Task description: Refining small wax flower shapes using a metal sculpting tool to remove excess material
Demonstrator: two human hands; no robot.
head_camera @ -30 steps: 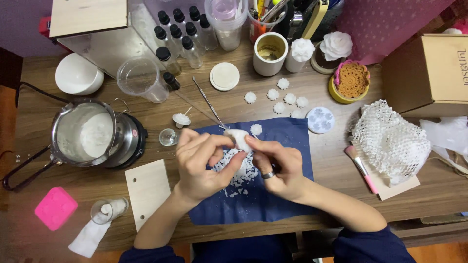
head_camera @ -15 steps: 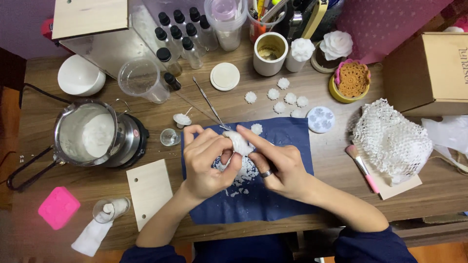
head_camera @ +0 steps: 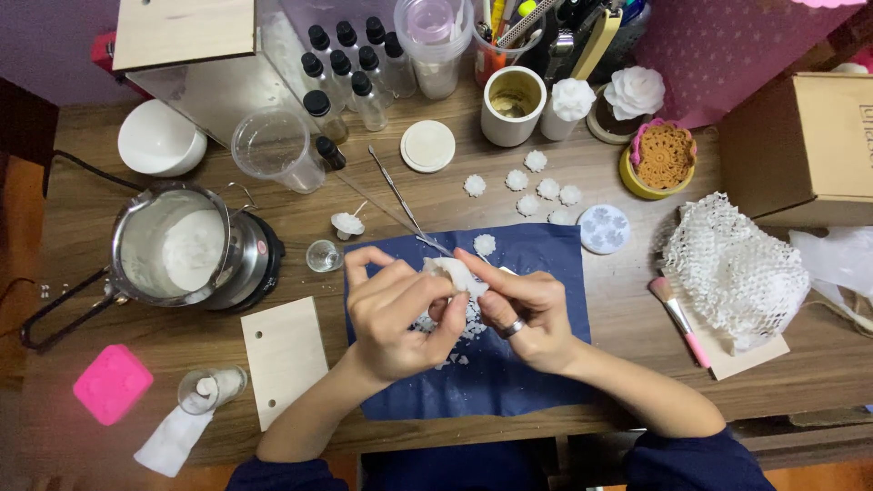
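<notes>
At the near left edge of the wooden table (head_camera: 637, 195) a pink mold (head_camera: 112, 383) is seen, with a small glass (head_camera: 210, 389) on a white cloth just to its right. Farther back a metal pot (head_camera: 173, 245) with white stuff in it is set on a small black heater, and a white bowl (head_camera: 160, 138) is placed beyond it. A thin wooden board (head_camera: 284, 359) is laid near the front, left of a dark blue cloth (head_camera: 509, 373).

Over the blue cloth, in the middle, a small white piece (head_camera: 452, 270) is held up off the table. It is pinched by the left hand (head_camera: 393, 315), whose fingers are bent and pressed onto it, and by the right hand (head_camera: 526, 309), whose thumb and first finger are pressed on its right end. A ring is worn on the right hand. The piece is mostly hidden by fingers; its long side seems to run left to right, but which way it points cannot be told. White crumbs (head_camera: 450, 327) are scattered on the cloth under the hands.

Just behind the hands a thin metal tool (head_camera: 400, 195) is laid slanting. Small white flowers (head_camera: 532, 186) are spread farther back. To the right a pink brush (head_camera: 680, 320) and white netting (head_camera: 732, 273) are seen, with a brown box (head_camera: 805, 145) at the far right
</notes>
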